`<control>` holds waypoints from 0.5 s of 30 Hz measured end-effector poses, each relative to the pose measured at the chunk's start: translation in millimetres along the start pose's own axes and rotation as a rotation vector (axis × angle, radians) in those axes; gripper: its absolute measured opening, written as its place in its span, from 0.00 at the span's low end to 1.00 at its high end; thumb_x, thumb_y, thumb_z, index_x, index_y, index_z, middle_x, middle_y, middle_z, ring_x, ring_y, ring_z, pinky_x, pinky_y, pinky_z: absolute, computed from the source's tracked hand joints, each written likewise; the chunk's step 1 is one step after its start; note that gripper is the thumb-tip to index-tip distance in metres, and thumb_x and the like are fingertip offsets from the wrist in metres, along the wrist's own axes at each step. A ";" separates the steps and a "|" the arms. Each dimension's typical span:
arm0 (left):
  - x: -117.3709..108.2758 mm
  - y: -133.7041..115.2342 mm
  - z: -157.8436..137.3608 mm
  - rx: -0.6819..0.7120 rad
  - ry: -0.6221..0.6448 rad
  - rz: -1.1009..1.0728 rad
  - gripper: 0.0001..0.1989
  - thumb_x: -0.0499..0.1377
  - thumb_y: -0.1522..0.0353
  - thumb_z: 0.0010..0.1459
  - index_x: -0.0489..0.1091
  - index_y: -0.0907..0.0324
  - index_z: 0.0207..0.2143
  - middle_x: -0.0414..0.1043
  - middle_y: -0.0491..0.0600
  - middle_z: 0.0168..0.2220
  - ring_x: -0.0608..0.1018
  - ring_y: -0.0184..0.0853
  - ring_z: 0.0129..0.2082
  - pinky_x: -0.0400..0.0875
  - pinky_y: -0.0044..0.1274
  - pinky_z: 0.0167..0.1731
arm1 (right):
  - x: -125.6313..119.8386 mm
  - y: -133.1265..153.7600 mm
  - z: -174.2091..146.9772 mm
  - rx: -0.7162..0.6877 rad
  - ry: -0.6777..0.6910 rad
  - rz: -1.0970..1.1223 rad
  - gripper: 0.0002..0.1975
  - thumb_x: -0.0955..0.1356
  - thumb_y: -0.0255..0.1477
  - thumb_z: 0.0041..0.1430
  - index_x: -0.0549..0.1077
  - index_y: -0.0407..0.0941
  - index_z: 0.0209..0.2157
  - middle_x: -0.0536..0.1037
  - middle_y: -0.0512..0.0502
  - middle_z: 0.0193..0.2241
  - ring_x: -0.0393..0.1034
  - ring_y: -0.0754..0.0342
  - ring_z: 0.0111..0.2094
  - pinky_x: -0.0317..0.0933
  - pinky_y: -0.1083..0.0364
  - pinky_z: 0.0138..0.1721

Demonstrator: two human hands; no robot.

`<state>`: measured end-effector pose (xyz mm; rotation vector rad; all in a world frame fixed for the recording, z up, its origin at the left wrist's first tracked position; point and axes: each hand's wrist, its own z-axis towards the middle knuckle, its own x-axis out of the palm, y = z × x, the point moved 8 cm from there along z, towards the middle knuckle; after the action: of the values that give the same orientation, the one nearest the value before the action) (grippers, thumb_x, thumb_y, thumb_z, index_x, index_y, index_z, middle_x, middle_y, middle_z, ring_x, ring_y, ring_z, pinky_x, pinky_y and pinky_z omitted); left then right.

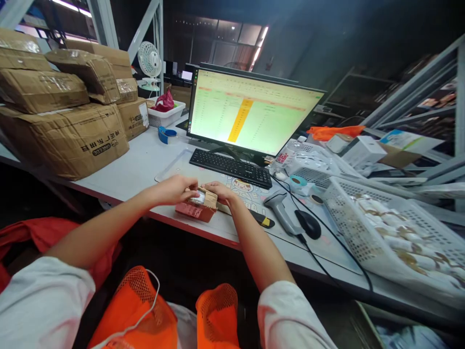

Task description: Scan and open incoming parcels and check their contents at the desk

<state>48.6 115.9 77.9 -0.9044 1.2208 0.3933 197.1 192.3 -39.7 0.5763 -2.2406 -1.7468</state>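
Note:
A small cardboard box [198, 212] sits at the front edge of the desk, its top flaps partly raised. Something white [199, 197] shows in its opening; I cannot tell what it is. My left hand [178, 190] reaches over the box from the left, fingers closed at the opening by the white thing. Whatever they pinch is hidden. On the far right side of the box, my right hand [220, 191] has its fingers closed on the cardboard edge. Partly behind my right forearm lies a black and yellow handle [267, 221].
A keyboard [230, 167] and monitor [250, 114] stand behind the box. To the right are a barcode scanner [283, 213], a mouse [308, 224], cables and a white basket [348, 228] of wrapped items. Large cartons [69, 140] are stacked left, near a blue tape dispenser [167, 135].

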 end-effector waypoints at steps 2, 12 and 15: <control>2.6 0.2 24.3 -0.005 0.164 0.104 0.13 0.63 0.66 0.61 0.77 0.55 0.48 0.80 0.49 0.41 0.79 0.39 0.39 0.65 0.25 0.35 | 0.2 -2.5 0.7 -0.001 -0.004 0.025 0.24 0.81 0.46 0.38 0.73 0.42 0.21 0.72 0.52 0.17 0.62 0.60 0.20 0.55 0.59 0.23; 18.5 -40.3 35.2 0.239 0.192 0.397 0.13 0.64 0.64 0.57 0.79 0.60 0.42 0.75 0.56 0.45 0.79 0.47 0.44 0.72 0.32 0.42 | -11.6 11.3 -38.6 -0.232 -0.188 0.063 0.29 0.78 0.54 0.43 0.79 0.41 0.32 0.77 0.50 0.27 0.65 0.57 0.29 0.57 0.58 0.31; -16.1 -29.4 1.3 0.315 -0.150 0.176 0.12 0.63 0.64 0.59 0.77 0.59 0.44 0.72 0.53 0.46 0.77 0.42 0.46 0.72 0.30 0.46 | -17.3 6.7 -76.0 -0.218 -0.169 0.048 0.29 0.77 0.53 0.48 0.79 0.42 0.40 0.77 0.50 0.30 0.66 0.57 0.29 0.57 0.58 0.30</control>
<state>64.6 102.3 104.0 -0.4912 1.1862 0.3883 243.5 135.3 -13.0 0.3375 -2.1092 -2.0484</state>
